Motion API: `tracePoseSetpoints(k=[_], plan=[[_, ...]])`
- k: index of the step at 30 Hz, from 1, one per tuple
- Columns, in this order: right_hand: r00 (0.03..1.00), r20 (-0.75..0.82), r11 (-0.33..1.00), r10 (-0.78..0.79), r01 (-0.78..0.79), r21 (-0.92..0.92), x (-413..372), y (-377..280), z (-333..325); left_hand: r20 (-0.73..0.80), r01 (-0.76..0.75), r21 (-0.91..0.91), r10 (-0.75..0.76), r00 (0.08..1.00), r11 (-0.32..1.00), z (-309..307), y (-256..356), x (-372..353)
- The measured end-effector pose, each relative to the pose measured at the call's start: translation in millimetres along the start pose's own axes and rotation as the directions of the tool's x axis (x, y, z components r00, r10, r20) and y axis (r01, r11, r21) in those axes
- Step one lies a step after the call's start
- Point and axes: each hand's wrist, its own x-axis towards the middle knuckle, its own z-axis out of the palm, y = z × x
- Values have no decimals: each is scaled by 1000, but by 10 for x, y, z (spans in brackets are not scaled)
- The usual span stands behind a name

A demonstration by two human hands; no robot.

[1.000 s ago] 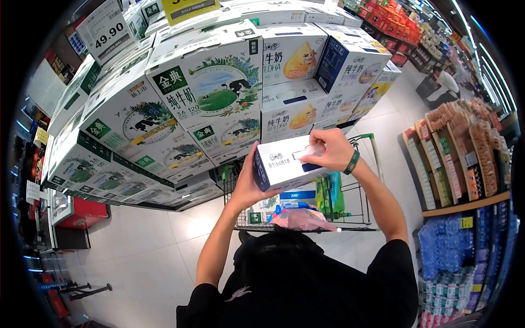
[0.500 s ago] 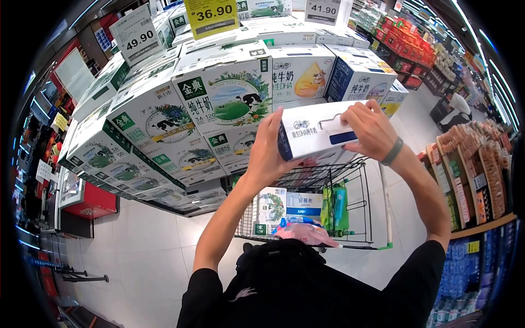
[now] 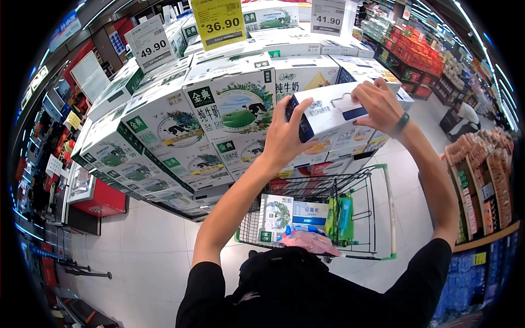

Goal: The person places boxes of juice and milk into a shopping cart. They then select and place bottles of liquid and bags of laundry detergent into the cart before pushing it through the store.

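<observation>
A white and dark blue milk carton box (image 3: 327, 109) is held up between my two hands, above the far end of the shopping cart (image 3: 374, 229). My left hand (image 3: 287, 128) grips its dark blue left end, thumb on the top edge and fingers along the side. My right hand (image 3: 378, 106) is closed on the right part of the box, with fingers at the cut-out handle in its top. Right behind it stands the stack of milk boxes (image 3: 232, 104), white with green and blue print.
The cart carries a white milk box (image 3: 276, 213), a blue and white box (image 3: 309, 212), a pink bag (image 3: 309, 242) and green packages (image 3: 343, 216). Price signs (image 3: 219, 24) stand on the stack. At right are a shelf of packaged goods (image 3: 481, 186) and a crouching person (image 3: 467, 117).
Both hands, with the milk box, have moved slightly up and to the right in view, and the box tilts more. The whole scene has shifted a little as the head moved.
</observation>
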Motion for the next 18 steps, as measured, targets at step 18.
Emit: tracePoseSetpoints(k=[18], plan=[[999,-35,999,-32,32,-14,-59,159,215,-73,-87,108,95,993,990,243,-155,51]])
